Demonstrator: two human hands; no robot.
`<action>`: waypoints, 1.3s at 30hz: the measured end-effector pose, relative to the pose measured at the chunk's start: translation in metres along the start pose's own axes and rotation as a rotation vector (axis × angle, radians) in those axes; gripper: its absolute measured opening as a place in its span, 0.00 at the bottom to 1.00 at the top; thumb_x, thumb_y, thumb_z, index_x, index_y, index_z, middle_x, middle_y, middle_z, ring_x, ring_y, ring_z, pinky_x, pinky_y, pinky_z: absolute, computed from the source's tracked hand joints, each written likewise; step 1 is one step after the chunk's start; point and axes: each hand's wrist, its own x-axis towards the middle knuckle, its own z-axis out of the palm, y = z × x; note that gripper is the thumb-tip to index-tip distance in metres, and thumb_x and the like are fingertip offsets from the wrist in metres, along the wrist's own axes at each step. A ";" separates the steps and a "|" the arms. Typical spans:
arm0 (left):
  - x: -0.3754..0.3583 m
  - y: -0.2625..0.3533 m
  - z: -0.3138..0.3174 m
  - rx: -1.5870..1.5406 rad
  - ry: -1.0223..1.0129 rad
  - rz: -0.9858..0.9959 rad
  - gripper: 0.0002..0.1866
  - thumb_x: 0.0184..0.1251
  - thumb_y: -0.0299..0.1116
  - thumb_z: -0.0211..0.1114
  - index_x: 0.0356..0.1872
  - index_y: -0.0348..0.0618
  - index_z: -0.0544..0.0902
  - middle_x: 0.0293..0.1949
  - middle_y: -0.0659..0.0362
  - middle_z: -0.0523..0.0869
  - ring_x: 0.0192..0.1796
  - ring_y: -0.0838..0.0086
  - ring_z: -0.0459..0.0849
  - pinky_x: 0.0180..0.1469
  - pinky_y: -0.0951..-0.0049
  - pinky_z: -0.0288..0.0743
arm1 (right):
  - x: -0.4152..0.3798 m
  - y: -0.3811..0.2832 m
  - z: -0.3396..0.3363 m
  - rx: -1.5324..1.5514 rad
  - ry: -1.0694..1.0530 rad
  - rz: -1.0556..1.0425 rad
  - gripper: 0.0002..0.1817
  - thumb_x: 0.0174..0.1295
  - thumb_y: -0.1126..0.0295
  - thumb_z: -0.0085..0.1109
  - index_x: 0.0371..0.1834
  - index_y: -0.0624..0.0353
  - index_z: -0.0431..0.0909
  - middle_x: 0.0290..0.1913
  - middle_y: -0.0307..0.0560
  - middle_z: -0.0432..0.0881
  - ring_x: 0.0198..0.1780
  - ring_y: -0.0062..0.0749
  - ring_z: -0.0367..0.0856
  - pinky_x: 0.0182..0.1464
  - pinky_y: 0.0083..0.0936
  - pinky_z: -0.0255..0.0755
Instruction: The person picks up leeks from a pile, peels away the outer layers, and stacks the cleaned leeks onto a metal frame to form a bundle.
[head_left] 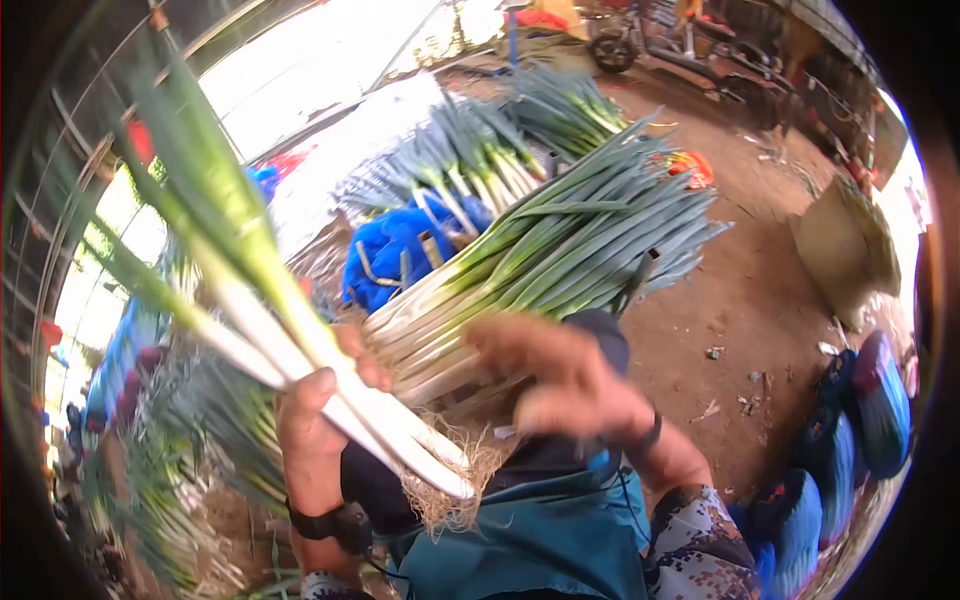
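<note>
My left hand (320,405) is wrapped round a few leeks (330,370), their green tops pointing to the upper left and their hairy roots (445,490) hanging over my lap. To the right of the roots, my right hand (560,380) is raised with its fingers apart and nothing in it; it is slightly blurred. Just beyond both hands, a large pile of leeks (530,260) lies with white ends toward me and green leaves to the upper right. Part of its white ends is hidden behind my hands.
Blue netting (385,250) lies behind the pile, with more leeks (480,150) farther back. Loose leeks (170,490) cover the ground at left. Blue-wrapped bundles (825,470) stand at right, near a pale sack (845,245). A scooter (690,60) is at the back.
</note>
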 end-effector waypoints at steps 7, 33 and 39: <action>0.127 -0.073 0.003 -0.011 -0.393 -0.599 0.27 0.54 0.35 0.75 0.54 0.32 0.79 0.40 0.52 0.85 0.37 0.66 0.87 0.42 0.65 0.86 | 0.119 0.044 -0.122 0.503 0.263 -0.276 0.44 0.68 0.49 0.67 0.74 0.72 0.61 0.64 0.59 0.77 0.63 0.45 0.79 0.65 0.43 0.75; 0.193 -0.214 -0.181 1.249 -0.440 -0.704 0.41 0.57 0.43 0.76 0.66 0.26 0.71 0.61 0.40 0.81 0.63 0.53 0.80 0.66 0.56 0.73 | 0.162 0.235 -0.178 -1.422 -0.369 0.001 0.36 0.64 0.42 0.61 0.65 0.60 0.78 0.66 0.57 0.76 0.74 0.52 0.67 0.79 0.48 0.51; 0.074 -0.204 -0.150 1.638 -0.008 -0.084 0.27 0.62 0.26 0.66 0.63 0.33 0.75 0.58 0.40 0.79 0.66 0.46 0.74 0.72 0.51 0.64 | 0.170 0.249 -0.170 -1.489 -0.363 -0.044 0.32 0.64 0.46 0.62 0.62 0.59 0.80 0.62 0.57 0.78 0.68 0.52 0.71 0.77 0.46 0.54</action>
